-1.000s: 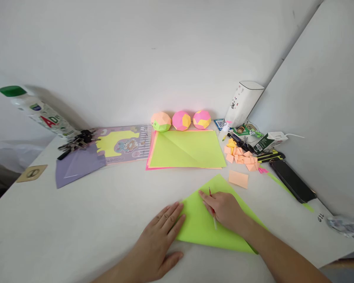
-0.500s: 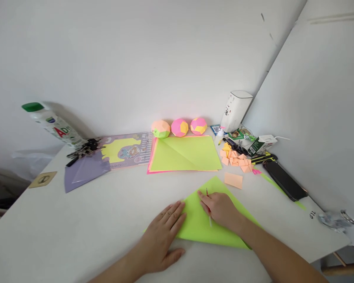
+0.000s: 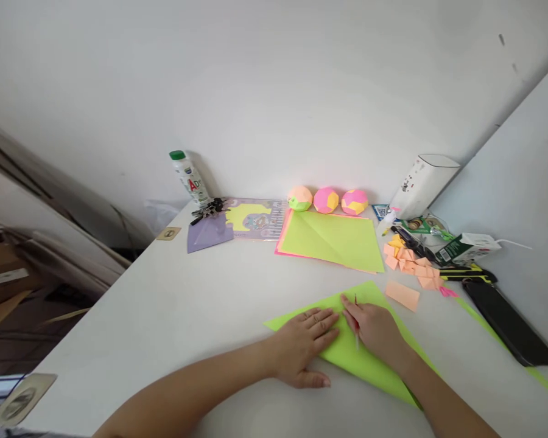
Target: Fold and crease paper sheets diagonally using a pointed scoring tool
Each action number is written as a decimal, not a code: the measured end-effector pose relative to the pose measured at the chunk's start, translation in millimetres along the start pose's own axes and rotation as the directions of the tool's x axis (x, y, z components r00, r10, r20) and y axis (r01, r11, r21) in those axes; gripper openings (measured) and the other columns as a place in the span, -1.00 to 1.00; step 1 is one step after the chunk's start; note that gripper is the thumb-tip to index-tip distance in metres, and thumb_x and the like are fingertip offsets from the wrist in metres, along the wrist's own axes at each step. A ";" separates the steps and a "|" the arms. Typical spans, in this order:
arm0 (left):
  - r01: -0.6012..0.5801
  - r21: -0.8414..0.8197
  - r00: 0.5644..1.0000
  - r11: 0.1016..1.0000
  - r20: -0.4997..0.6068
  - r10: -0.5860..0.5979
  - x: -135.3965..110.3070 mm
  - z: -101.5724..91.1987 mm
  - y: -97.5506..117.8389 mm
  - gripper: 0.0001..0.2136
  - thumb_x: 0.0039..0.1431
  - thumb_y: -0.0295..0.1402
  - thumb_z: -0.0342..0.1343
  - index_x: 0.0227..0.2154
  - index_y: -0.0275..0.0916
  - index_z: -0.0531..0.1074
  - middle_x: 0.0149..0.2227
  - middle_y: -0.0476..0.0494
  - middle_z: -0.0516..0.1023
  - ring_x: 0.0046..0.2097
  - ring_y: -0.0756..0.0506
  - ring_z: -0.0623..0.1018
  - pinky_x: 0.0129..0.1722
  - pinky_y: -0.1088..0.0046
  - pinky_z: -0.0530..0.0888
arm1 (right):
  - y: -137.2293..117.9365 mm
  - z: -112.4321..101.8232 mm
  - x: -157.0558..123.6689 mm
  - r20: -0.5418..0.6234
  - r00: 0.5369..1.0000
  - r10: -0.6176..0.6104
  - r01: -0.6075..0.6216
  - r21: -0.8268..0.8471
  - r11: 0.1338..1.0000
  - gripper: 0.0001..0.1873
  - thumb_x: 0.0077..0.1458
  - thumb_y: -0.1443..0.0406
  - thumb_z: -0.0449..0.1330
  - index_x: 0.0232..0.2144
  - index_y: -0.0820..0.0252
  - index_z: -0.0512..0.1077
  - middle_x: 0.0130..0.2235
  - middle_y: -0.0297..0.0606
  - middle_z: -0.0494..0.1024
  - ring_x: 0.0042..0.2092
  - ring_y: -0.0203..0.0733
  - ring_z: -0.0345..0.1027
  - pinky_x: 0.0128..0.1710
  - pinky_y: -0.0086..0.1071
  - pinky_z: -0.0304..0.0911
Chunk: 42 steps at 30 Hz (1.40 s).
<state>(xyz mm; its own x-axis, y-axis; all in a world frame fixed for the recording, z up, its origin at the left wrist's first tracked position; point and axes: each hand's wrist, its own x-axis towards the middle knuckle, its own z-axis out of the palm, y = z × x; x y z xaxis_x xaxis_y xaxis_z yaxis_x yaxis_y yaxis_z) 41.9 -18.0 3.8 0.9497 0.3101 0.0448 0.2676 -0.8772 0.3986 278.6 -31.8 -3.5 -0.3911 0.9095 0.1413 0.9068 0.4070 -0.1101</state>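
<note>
A folded sheet of bright green paper (image 3: 351,359) lies on the white table in front of me. My left hand (image 3: 304,344) rests flat on its left part, fingers stretched out and thumb apart. In my right hand (image 3: 377,331) is a slim pen-like tool (image 3: 357,325) with a red middle and a pale end; its exact kind is too small to tell. The right index fingertip touches the paper near its upper fold. Just beyond the paper's right side is a peach paper rectangle (image 3: 402,295).
Stacked coloured sheets (image 3: 356,240) lie behind, below several faceted paper balls (image 3: 326,199). To the right are small folded peach pieces (image 3: 411,263), a box cutter (image 3: 468,274), a phone (image 3: 506,322) and a white container (image 3: 424,185). A bottle (image 3: 190,179) and keys (image 3: 209,210) stand back left.
My view has swung left, so the scene sits farther right and more of the table's left side shows. Both hands stay on the green paper with little visible movement across it.
</note>
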 end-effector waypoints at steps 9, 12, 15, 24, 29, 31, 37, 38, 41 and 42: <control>0.212 0.093 0.974 0.973 -0.104 -0.202 -51.1 10.2 5.6 -0.26 0.24 0.10 -0.24 0.31 -0.30 -0.23 0.34 -0.35 -0.32 0.33 -0.34 -0.23 0.26 -0.01 -0.05 | -1.2 -2.9 1.3 0.066 0.997 0.039 -0.043 0.051 0.998 -0.62 0.21 0.39 -0.03 0.02 0.26 0.41 -0.56 -0.33 0.48 -0.54 -0.28 0.29 -0.52 -0.44 0.01; 0.281 0.167 0.954 0.945 -0.157 -0.255 -68.8 14.3 5.7 -0.25 0.26 0.08 -0.26 0.31 -0.31 -0.36 0.34 -0.34 -0.33 0.34 -0.32 -0.20 0.26 0.04 -0.02 | -3.7 -6.5 1.8 0.116 0.992 0.054 -0.064 0.085 0.994 -0.60 0.15 0.46 -0.02 0.01 0.26 0.42 -0.54 -0.34 0.51 -0.53 -0.30 0.29 -0.51 -0.45 0.04; 0.302 0.237 0.947 0.923 -0.183 -0.263 -76.6 16.3 6.6 -0.19 0.23 0.12 -0.23 0.30 -0.33 -0.39 0.34 -0.35 -0.29 0.34 -0.32 -0.16 0.26 0.09 0.00 | -5.2 -9.1 1.6 0.147 0.987 0.063 -0.079 0.103 0.992 -0.56 0.10 0.50 -0.01 0.00 0.23 0.42 -0.51 -0.35 0.53 -0.51 -0.31 0.31 -0.49 -0.46 0.05; 0.181 0.268 0.982 0.946 -0.107 -0.157 -71.2 12.2 12.6 -0.12 0.16 0.21 -0.24 0.30 -0.34 -0.39 0.33 -0.31 -0.17 0.33 -0.28 -0.09 0.27 0.14 -0.01 | -7.3 -11.4 1.4 0.182 0.981 0.063 -0.084 0.111 0.990 -0.54 0.08 0.54 0.00 0.02 0.24 0.38 -0.50 -0.36 0.54 -0.50 -0.32 0.30 -0.48 -0.46 0.00; 0.117 0.195 0.993 0.974 -0.058 -0.107 -63.3 11.8 21.2 -0.12 0.13 0.24 -0.26 0.31 -0.28 -0.35 0.33 -0.27 -0.16 0.33 -0.30 -0.06 0.26 0.11 0.03 | -9.2 -13.4 1.7 0.194 0.979 0.063 -0.085 0.111 0.990 -0.55 0.11 0.51 0.02 0.05 0.25 0.35 -0.47 -0.35 0.55 -0.47 -0.31 0.31 -0.47 -0.45 0.00; 0.082 0.168 0.997 0.982 -0.029 -0.078 -57.7 12.2 24.8 -0.12 0.13 0.24 -0.24 0.31 -0.28 -0.33 0.33 -0.26 -0.16 0.33 -0.30 -0.07 0.26 0.10 0.02 | -9.0 -12.5 1.5 0.195 0.979 0.067 -0.089 0.104 0.991 -0.56 0.13 0.48 0.02 0.07 0.26 0.33 -0.46 -0.32 0.55 -0.46 -0.30 0.33 -0.47 -0.45 0.00; -0.055 0.093 0.998 0.994 0.027 0.053 -34.8 17.1 37.2 -0.11 0.13 0.22 -0.20 0.31 -0.33 -0.30 0.33 -0.28 -0.14 0.33 -0.32 -0.10 0.27 0.05 -0.02 | -8.8 -11.4 0.5 0.206 0.977 0.063 -0.084 0.096 0.992 -0.54 0.11 0.48 0.05 0.08 0.23 0.32 -0.47 -0.36 0.55 -0.46 -0.31 0.33 -0.49 -0.44 -0.02; -0.079 0.077 0.996 0.994 0.038 0.076 -30.4 18.0 39.6 -0.12 0.14 0.22 -0.20 0.31 -0.33 -0.29 0.33 -0.28 -0.15 0.33 -0.32 -0.10 0.27 0.05 -0.03 | -9.1 -11.4 0.4 0.205 0.976 0.068 -0.088 0.090 0.992 -0.55 0.13 0.46 0.05 0.09 0.24 0.31 -0.47 -0.35 0.55 -0.46 -0.30 0.34 -0.49 -0.44 -0.02; -0.140 0.028 0.987 0.990 0.077 0.138 -16.1 19.9 47.1 -0.15 0.16 0.20 -0.22 0.31 -0.31 -0.27 0.33 -0.25 -0.16 0.33 -0.32 -0.11 0.27 0.04 -0.05 | -10.6 -11.2 0.6 0.206 0.975 0.087 -0.103 0.067 0.992 -0.59 0.21 0.38 0.01 0.11 0.24 0.30 -0.45 -0.28 0.56 -0.44 -0.27 0.36 -0.48 -0.43 -0.01; -0.160 0.010 0.983 0.987 0.092 0.158 -11.1 20.2 49.8 -0.16 0.17 0.19 -0.22 0.31 -0.31 -0.27 0.33 -0.24 -0.17 0.33 -0.32 -0.12 0.27 0.04 -0.06 | -11.2 -11.2 0.8 0.206 0.974 0.095 -0.109 0.059 0.992 -0.60 0.22 0.36 0.00 0.11 0.24 0.31 -0.44 -0.26 0.57 -0.44 -0.26 0.36 -0.48 -0.42 0.00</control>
<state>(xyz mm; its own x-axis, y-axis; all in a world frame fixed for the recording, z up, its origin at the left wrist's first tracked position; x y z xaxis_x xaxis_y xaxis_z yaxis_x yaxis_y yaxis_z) 48.0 -72.4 4.7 0.9909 0.1325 0.0229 0.1142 -0.9190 0.3774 269.9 -36.6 8.8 -0.3269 0.9420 -0.0754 0.9333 0.3093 -0.1826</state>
